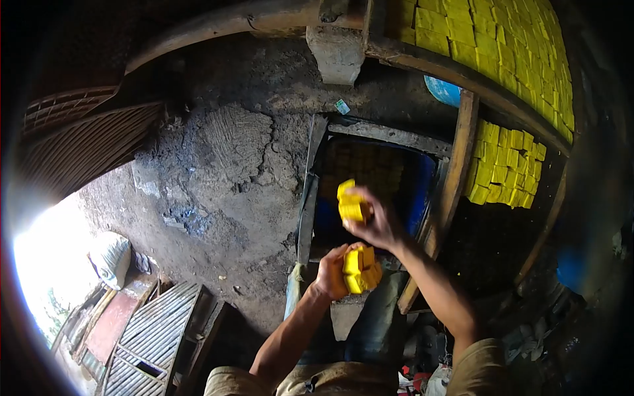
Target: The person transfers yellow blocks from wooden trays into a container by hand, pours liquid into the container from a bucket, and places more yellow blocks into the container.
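Observation:
Several small yellow blocks (360, 269) are gathered in my left hand (332, 272), its fingers wrapped round their left side, just below the near edge of a framed box. My right hand (375, 221) is above and to the right, over the box opening, gripping more yellow blocks (354, 210) by their right side. The two hands are apart. Inside the dark box (312, 214), with its wooden rim and blue lining, rows of dim blocks (370, 162) show in shadow.
Yellow blocks (505, 165) lie in rows on a dark surface at the right, and many more (489, 39) fill the upper right behind wooden beams (456, 185). Slatted racks (152, 330) stand at lower left. A small packet (342, 106) lies beyond the box.

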{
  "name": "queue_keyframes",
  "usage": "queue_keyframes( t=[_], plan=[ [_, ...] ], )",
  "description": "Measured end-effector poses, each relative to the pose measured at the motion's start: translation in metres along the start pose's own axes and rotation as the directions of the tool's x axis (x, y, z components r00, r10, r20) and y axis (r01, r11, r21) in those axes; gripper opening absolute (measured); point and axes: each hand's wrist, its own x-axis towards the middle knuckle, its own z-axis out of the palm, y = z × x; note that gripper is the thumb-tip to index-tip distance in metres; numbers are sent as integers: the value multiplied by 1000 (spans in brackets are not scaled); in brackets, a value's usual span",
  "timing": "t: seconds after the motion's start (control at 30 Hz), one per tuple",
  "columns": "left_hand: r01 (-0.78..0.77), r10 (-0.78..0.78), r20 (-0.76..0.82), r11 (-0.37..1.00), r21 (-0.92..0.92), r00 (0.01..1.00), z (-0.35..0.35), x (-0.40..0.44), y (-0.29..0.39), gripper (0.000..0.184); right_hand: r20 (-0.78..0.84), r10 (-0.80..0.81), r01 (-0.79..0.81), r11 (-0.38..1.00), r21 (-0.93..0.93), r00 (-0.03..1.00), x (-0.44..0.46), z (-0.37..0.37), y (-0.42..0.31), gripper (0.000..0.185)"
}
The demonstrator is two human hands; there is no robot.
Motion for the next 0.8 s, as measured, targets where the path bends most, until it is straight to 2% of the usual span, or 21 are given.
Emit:
queue_keyframes(
  t=[0.03,0.07,0.1,0.13,0.23,0.33,0.4,0.43,0.53,0.57,0.6,0.63,0.67,0.73,0.77,0.8],
  plan=[
    [-19,19,23,1000,14,1000,2,-7,0,40,-42,-53,46,988,-146,998,27,-7,29,48],
    [-38,37,47,999,30,998,3,-14,3,39,-121,-293,184,819,-544,948,51,-11,43,48],
    [-64,60,44,995,82,997,-6,-17,5,41,-162,-364,152,697,-701,917,73,-10,70,48],
    [-60,57,80,997,43,995,-6,-23,9,41,-156,-323,97,646,-757,934,94,-6,103,49],
    [-81,80,33,997,18,996,-13,-36,19,45,-60,-121,3,462,-887,991,139,6,185,50],
    [-85,86,-13,995,59,996,-14,-41,32,50,-16,0,-15,361,-932,1000,160,19,213,51],
    [-106,107,-3,990,88,994,-13,-41,32,53,-28,7,-29,381,-924,1000,160,20,205,51],
    [-106,107,-1,982,159,994,-12,-41,32,59,-53,-19,-39,432,-901,998,152,18,197,52],
    [-182,179,33,968,174,983,2,-31,30,53,-212,-225,-4,676,-737,951,100,8,149,53],
    [-232,224,65,957,176,973,5,-24,29,50,-290,-193,-12,815,-579,937,71,6,119,54],
    [-247,227,112,945,216,967,10,-20,32,49,-352,-87,-48,933,-357,932,41,6,88,54],
    [-269,250,107,932,242,962,8,-13,32,48,-330,339,-299,939,169,881,9,9,54,64],
    [-294,275,106,917,270,956,12,-5,33,47,-296,306,-327,945,-24,905,-15,11,19,65],
    [-324,309,101,877,355,946,25,7,32,43,-199,174,-210,962,-174,964,-44,24,4,67],
    [-332,336,73,828,452,939,29,17,32,44,-202,173,-208,963,-172,964,-45,23,4,67],
    [-318,362,22,787,529,932,34,22,30,48,-228,131,-187,951,-246,965,-42,21,7,68]
  ],
)
